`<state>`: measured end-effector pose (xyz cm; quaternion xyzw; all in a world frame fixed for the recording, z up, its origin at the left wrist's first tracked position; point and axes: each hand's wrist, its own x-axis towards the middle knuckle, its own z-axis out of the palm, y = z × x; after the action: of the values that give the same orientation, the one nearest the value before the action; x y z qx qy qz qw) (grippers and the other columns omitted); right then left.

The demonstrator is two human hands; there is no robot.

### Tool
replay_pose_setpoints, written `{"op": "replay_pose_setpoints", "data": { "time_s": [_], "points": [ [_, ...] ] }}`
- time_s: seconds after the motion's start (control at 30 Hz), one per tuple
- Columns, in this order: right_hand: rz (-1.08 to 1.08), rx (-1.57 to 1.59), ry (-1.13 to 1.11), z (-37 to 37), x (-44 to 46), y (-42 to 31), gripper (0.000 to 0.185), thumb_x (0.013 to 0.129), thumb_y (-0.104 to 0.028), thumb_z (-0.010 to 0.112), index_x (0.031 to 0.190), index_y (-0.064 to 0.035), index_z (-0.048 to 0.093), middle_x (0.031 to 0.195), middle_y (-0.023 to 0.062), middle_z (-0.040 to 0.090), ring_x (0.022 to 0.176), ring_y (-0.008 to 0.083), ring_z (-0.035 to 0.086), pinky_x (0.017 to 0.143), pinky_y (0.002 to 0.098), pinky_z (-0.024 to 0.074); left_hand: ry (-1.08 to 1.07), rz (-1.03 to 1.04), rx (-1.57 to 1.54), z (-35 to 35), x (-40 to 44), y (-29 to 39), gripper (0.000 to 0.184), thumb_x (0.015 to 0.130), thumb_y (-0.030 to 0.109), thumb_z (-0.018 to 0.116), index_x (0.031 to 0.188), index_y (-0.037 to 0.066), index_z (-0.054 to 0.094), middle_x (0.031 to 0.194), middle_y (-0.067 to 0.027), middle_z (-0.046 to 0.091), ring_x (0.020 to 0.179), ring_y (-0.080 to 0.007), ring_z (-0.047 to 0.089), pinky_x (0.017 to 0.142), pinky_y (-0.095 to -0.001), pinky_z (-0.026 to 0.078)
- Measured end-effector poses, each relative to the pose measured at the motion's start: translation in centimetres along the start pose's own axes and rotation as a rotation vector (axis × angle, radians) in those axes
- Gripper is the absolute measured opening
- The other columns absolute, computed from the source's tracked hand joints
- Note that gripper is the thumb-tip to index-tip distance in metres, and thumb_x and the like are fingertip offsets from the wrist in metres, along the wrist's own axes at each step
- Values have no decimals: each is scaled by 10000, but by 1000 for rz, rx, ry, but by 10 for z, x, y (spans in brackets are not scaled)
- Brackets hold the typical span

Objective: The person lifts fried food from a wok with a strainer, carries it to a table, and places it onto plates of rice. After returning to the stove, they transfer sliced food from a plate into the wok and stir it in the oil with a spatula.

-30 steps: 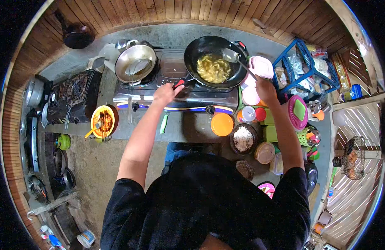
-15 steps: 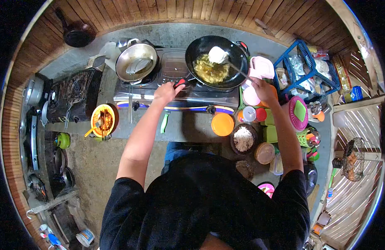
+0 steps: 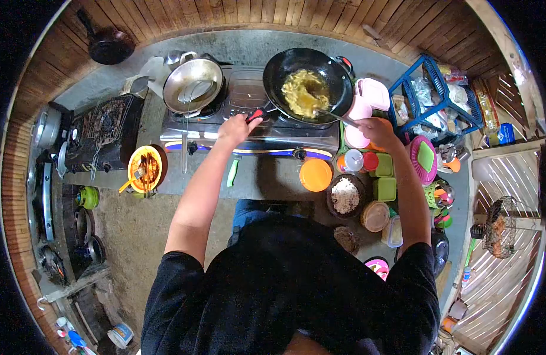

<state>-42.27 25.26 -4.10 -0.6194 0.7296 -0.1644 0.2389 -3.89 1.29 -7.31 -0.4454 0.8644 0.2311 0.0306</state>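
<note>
Black wok handle (image 3: 257, 115) fills the closed left hand (image 3: 234, 131); the closed right hand (image 3: 376, 131) has drawn the spatula (image 3: 342, 118) nearer.

Two hands (image 3: 234, 131) (image 3: 377, 132), two stovetop pans (image 3: 339, 89) (image 3: 176, 90), one red lid (image 3: 369, 161)

Black short-sleeved top (image 3: 296, 284), blue jeans (image 3: 240, 220), bare forearms

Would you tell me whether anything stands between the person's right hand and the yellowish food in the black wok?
Nothing visible does. The right hand holds a long-handled metal spatula that reaches over the rim of the black wok into the yellowish food. The pink plastic containers sit beside the wok.
</note>
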Motion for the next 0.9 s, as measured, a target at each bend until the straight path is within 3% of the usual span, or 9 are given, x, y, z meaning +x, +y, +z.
{"op": "replay_pose_setpoints", "data": {
  "time_s": [0.1,0.2,0.27,0.37,0.5,0.73,0.8,0.83,0.9],
  "points": [
    [57,258,37,11,3,3,327,899,-172,543,1184,-27,615,712,49,574,653,90,512,596,270,428,4,-4,7,0,0,0,701,861,678,443,1049,33,647,1016,-241,656,998,-375,625,873,-457,491],
    [-14,132,253,25,19,30,333,906,-186,534,1190,-28,605,685,34,523,625,86,467,576,264,404,-4,-20,9,-4,-3,4,714,859,684,438,1056,30,646,1022,-238,656,1003,-372,624,874,-454,491],
    [-46,-42,309,10,15,-4,315,915,-184,517,1176,-28,603,729,99,588,655,162,555,609,317,446,-18,-31,11,-6,-5,5,721,858,688,434,1060,28,645,1025,-237,655,1006,-371,622,875,-453,491],
    [151,-223,414,1,18,-35,276,916,-149,483,1136,-31,599,917,248,640,874,403,619,762,480,477,14,-15,31,-3,-3,4,727,860,689,425,1046,22,645,1022,-238,655,1003,-371,622,877,-453,491],
    [58,-389,516,16,26,-22,282,898,-105,496,1147,-27,601,955,252,637,899,412,609,778,476,477,22,-16,32,-4,-4,6,721,857,689,433,1038,25,646,1006,-239,659,992,-375,626,873,-456,493],
    [50,193,289,47,43,-11,343,908,-169,572,1221,-31,596,930,164,695,856,280,675,755,397,495,10,-24,8,-4,-3,6,709,850,688,451,1035,32,648,1008,-239,659,993,-384,625,873,-463,492],
    [417,385,31,29,35,-38,337,913,-169,566,1218,-28,596,933,158,700,855,227,668,762,351,488,16,-27,13,-1,-3,4,710,850,688,451,1037,32,647,1012,-238,659,996,-385,624,875,-464,491],
    [417,385,32,33,36,-28,337,913,-169,566,1218,-28,596,933,158,700,855,227,668,762,351,488,18,-28,24,-1,-3,3,711,850,689,449,1043,33,646,1019,-237,658,998,-385,624,878,-464,490],
    [25,279,170,37,34,-7,311,911,-151,547,1190,-29,612,874,176,694,777,256,679,688,369,507,23,-28,34,-1,-2,3,713,850,690,447,1049,35,645,1025,-236,657,1000,-385,623,881,-465,489]
  ]
}}
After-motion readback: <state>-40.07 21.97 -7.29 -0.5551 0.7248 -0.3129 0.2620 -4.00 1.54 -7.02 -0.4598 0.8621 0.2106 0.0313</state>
